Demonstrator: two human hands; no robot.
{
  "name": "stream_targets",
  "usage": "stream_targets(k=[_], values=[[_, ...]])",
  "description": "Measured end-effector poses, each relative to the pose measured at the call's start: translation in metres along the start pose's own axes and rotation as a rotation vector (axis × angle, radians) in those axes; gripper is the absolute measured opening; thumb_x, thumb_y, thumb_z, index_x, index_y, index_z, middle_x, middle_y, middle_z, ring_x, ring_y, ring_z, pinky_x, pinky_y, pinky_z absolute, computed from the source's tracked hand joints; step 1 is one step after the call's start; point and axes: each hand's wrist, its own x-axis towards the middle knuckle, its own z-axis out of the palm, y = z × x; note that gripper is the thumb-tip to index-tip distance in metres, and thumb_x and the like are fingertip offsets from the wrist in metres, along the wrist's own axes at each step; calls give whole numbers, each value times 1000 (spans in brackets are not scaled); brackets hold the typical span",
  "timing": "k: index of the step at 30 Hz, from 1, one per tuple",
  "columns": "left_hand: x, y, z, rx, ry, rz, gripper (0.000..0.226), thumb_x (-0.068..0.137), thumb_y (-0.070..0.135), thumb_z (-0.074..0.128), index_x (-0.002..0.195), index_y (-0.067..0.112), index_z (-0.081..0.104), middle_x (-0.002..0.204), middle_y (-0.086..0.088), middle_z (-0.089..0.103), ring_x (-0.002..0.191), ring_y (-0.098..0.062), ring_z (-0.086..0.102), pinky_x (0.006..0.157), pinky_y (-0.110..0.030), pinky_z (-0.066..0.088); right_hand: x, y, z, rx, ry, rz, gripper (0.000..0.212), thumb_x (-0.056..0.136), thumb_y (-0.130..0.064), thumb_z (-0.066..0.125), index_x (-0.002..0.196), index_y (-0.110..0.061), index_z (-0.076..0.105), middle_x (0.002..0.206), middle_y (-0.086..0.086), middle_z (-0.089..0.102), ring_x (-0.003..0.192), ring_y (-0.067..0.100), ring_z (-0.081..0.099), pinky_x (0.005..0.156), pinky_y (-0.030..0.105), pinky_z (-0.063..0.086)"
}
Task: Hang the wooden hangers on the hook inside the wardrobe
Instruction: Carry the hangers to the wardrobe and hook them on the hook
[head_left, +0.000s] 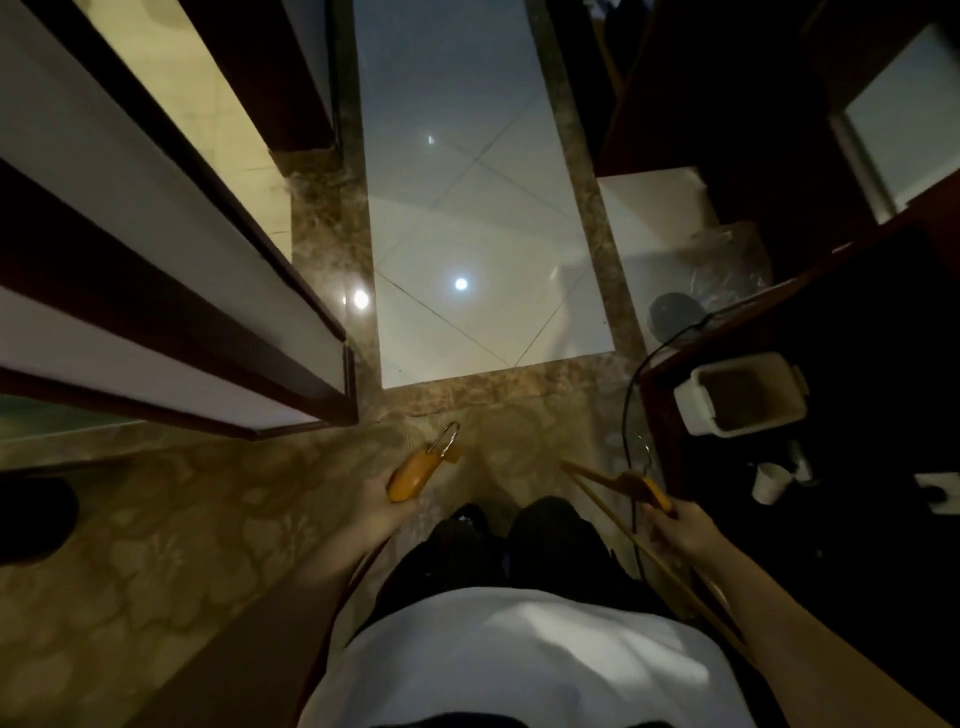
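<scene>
Wooden hanger (415, 475) in left grip (376, 506), second hanger (631, 486) in right grip (675, 527), glossy tiled floor (483, 218), dim room

I saw two orange-yellow wooden hangers (410, 480) (636, 486), a white shirt (519, 660), black trousers (550, 535), pale grey floor tiles (483, 218) bordered in mottled brown marble (332, 244), and a white bin (737, 392) on the dark counter (857, 364).

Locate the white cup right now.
Head view, lower right: the white cup sits on the dark counter, just below the white square bin and right of the right hand holding a wooden hanger.
</scene>
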Motion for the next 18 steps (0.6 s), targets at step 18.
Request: stream_targets(k=[18], values=[[147, 169, -26, -1, 91, -100, 39, 82, 16, 67, 118, 19, 51, 105, 1, 55, 101, -18, 55, 82, -26, 42, 164, -256, -146, -61, -183, -236, 20, 96, -21, 46, 79, -14, 54, 71, 4, 54, 66, 19, 54, 63, 28, 45]])
